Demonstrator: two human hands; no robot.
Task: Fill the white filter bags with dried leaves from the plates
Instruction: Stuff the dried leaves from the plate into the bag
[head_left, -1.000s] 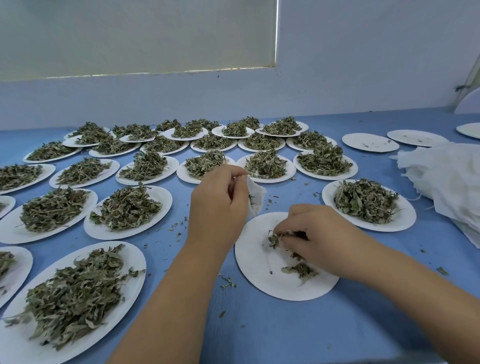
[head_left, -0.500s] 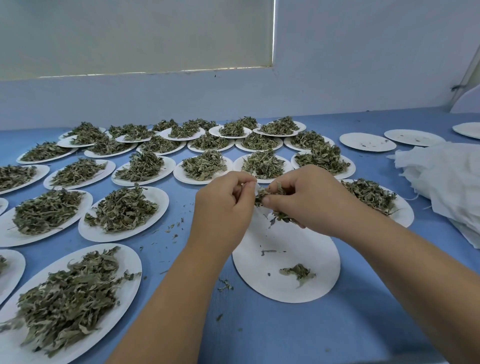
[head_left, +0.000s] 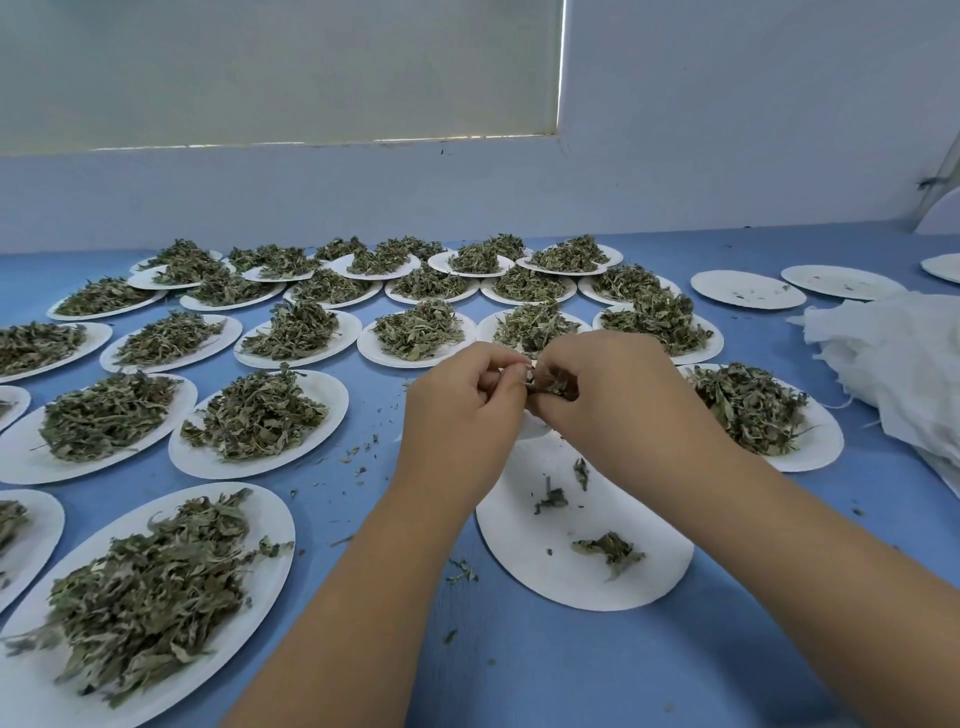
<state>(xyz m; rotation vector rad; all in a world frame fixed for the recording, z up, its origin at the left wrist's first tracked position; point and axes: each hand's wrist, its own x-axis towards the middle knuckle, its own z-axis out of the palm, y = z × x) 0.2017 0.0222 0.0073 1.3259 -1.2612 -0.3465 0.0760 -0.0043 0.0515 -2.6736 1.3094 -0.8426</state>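
You are working over a blue table (head_left: 519, 675) that is stretching out on every side of your hands. White plates heaped with dried leaves (head_left: 332, 410) are covering it to the left of your left hand and beyond both hands, in rows reaching toward the wall. Well to the right of your right hand a pile of white filter bags (head_left: 893, 364) is lying crumpled, and beyond that pile two emptied plates (head_left: 748, 289) are sitting with only crumbs on them. Just right of your right hand one more heaped plate (head_left: 823, 441) is sitting, partly hidden by your wrist. Directly beneath your hands a nearly bare plate (head_left: 571, 577) is carrying a few last scraps (head_left: 610, 551). Your left hand (head_left: 462, 415) is curling its fingers round a filter bag (head_left: 535, 423), of which only a little white is showing below the knuckles. Your right hand (head_left: 618, 400) is touching it, fingertips pinching a small tuft of dried leaves (head_left: 553, 384) right at the bag. Whether the tuft is already inside, I cannot tell. Loose leaf crumbs (head_left: 358, 457) are lying scattered on the table just left of your left wrist.
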